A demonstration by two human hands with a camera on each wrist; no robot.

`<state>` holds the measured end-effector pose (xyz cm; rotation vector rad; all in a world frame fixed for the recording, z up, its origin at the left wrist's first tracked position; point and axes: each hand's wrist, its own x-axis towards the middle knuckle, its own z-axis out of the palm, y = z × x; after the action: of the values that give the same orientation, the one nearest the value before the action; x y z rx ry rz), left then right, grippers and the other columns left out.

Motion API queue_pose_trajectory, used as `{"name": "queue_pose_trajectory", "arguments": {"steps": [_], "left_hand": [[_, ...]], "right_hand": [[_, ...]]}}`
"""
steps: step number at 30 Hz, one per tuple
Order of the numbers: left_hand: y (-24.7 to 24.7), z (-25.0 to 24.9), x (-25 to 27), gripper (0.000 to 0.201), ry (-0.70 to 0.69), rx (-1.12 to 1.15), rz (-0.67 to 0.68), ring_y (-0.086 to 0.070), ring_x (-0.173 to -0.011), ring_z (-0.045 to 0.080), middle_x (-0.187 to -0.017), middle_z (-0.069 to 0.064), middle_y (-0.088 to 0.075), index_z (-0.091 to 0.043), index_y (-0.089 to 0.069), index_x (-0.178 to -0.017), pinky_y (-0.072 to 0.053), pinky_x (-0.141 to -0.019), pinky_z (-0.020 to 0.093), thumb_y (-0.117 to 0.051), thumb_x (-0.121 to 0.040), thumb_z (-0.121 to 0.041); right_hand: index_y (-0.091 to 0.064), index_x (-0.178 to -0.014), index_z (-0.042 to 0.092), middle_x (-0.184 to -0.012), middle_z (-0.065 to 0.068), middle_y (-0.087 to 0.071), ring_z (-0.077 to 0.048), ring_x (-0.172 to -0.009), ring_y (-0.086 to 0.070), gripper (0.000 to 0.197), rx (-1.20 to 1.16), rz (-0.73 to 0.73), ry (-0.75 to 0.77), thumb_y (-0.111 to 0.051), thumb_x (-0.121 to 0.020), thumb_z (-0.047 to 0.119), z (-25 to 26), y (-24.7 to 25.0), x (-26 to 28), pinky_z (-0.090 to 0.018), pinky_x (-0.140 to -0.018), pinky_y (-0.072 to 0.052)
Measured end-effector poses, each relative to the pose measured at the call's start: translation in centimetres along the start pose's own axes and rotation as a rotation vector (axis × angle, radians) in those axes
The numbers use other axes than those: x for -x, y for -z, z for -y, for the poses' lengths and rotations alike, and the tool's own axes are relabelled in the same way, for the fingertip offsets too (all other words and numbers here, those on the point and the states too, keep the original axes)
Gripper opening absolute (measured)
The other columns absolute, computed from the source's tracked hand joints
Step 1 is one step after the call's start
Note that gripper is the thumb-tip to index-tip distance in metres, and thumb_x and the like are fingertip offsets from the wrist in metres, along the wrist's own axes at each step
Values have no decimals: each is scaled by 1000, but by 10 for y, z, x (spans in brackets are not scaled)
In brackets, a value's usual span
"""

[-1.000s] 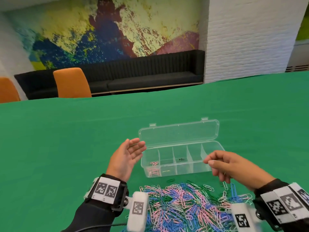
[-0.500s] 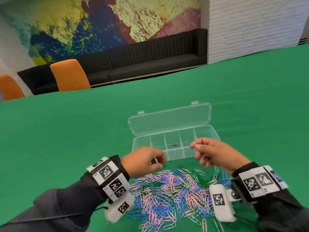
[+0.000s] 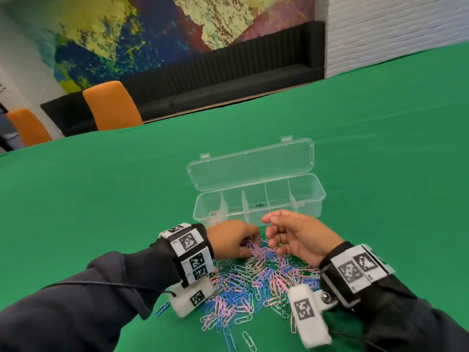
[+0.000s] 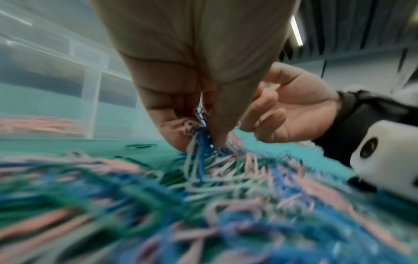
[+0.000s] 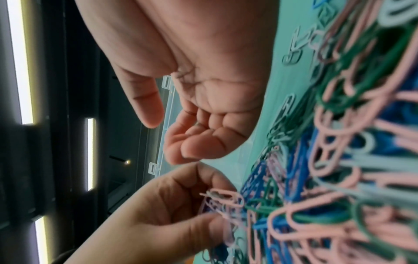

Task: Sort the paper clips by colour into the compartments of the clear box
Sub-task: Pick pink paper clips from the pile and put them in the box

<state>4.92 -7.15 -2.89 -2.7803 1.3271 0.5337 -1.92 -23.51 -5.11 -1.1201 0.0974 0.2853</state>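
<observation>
A pile of pink, blue, green and white paper clips (image 3: 253, 283) lies on the green table in front of the clear box (image 3: 312, 199). The box's lid is open and leans back. A few pink clips (image 3: 215, 216) lie in its leftmost compartment; the other compartments look bare. My left hand (image 3: 250, 243) is at the pile's far edge and pinches a mixed bunch of clips (image 4: 199, 137) between thumb and fingers. My right hand (image 3: 271, 233) hovers just right of it, palm turned inward, fingers loosely curled and holding nothing (image 5: 192, 135).
The green table (image 3: 101, 212) stretches far on all sides. A few stray clips (image 3: 238, 336) lie near its front edge. Two orange chairs (image 3: 111, 105) and a black bench (image 3: 228, 80) stand beyond the far edge.
My left hand came down from the box's left end onto the pile and took hold of a bunch of clips. The right hand drifted left and down toward it.
</observation>
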Motion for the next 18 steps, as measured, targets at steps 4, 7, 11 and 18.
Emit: {"name": "queue_pose_trajectory", "arguments": {"steps": [4, 7, 11, 18], "left_hand": [[11, -5, -2, 16, 57, 481, -37, -58, -63, 7, -74, -7, -60, -11, -62, -100, -50, -65, 15, -66, -85, -7], [17, -9, -3, 17, 95, 838, -40, -59, -58, -1, -73, -4, -62, -12, -59, -91, -52, -60, 15, -59, -87, 5], [15, -11, 1, 18, 207, 1458, -118, -64, -56, 11, -69, 5, -67, -2, -57, -90, -55, -54, 19, -46, -89, 12], [-17, -7, 20, 27, 227, 2410, -213, -67, -59, 30, -81, 24, -65, 8, -63, -88, -57, -50, 33, -73, -64, 3]], "right_hand": [[-57, -93, 10, -70, -4, -55, -16, -62, -54, 11, -71, -175, 29, -46, -94, 13, 4, 2, -1, -25, -52, -43], [-58, -92, 10, -72, -4, -54, -17, -65, -53, 9, -102, -283, 27, -50, -92, 14, 7, 8, -1, -27, -57, -42], [-58, -94, 8, -71, -4, -56, -17, -64, -54, 9, -91, -293, 12, -53, -90, 14, 8, 10, -1, -27, -56, -44], [-60, -91, 9, -72, -5, -58, -18, -65, -55, 11, -49, -245, 18, -51, -91, 14, 7, 6, 1, -28, -58, -44]]}}
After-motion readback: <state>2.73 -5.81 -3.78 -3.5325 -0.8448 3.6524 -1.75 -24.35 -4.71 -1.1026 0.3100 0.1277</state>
